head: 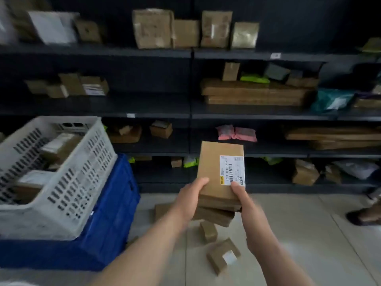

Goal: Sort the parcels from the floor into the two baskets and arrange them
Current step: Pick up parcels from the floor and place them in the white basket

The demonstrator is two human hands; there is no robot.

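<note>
I hold a flat brown cardboard parcel (218,170) with a white barcode label in front of me, above the floor. My left hand (190,195) grips its lower left corner, and my right hand (240,197) pinches its lower right corner with the thumb on the label. A white slotted basket (68,182) at the left holds several parcels and sits on a blue basket (111,213). Loose brown parcels lie on the tiled floor: a flat one (214,216) below my hands, a small box (208,232) and another labelled box (223,254).
Dark shelving (185,112) fills the wall ahead, loaded with cardboard boxes, flat cartons, and pink, green and teal mail bags. Someone's foot in a dark sandal (363,216) stands on the floor at the right edge.
</note>
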